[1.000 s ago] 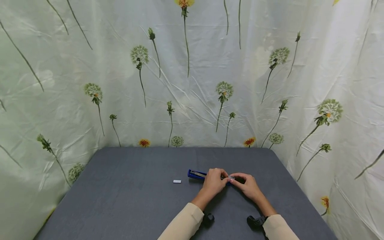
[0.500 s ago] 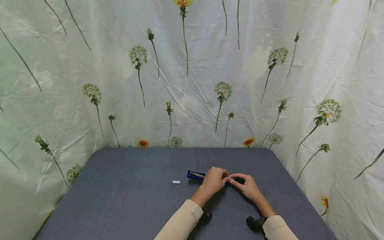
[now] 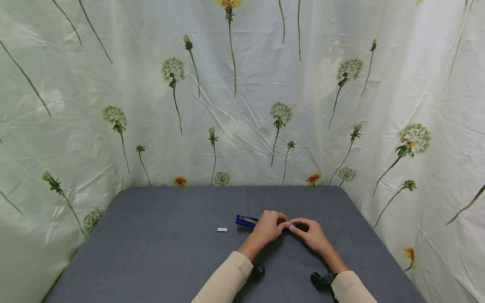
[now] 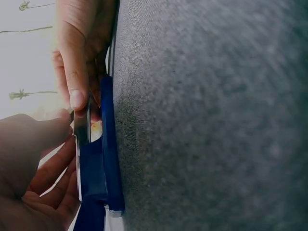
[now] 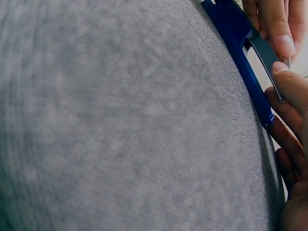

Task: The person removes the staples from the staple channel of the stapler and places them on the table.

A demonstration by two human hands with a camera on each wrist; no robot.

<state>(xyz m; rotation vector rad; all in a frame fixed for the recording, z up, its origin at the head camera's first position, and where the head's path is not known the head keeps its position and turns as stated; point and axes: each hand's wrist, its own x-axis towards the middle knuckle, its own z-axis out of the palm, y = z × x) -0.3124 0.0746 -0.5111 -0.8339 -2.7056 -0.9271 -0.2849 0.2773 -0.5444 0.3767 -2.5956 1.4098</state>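
An opened blue stapler [image 3: 241, 219] lies on the dark grey table, its metal channel exposed. My left hand [image 3: 267, 227] is over its middle and hides part of it. In the right wrist view, the left thumb and fingers pinch a short silvery strip of staples [image 5: 287, 61] above the channel. My right hand [image 3: 313, 235] grips the channel's front end, thumb [image 4: 77, 97] on top and a finger beneath. Both hands' fingertips nearly meet there. The blue base [image 5: 257, 98] runs under the channel with a gap between them.
A small whitish bar [image 3: 222, 229] lies on the table [image 3: 163, 252] left of the stapler. Black wrist-camera straps [image 3: 322, 279] are at both wrists. A flower-printed curtain [image 3: 242, 126] hangs behind the table and at its sides.
The left hand has shifted very slightly at the channel, its fingertips now lower over the strip. The right hand stays in place; the head view drifts a little.
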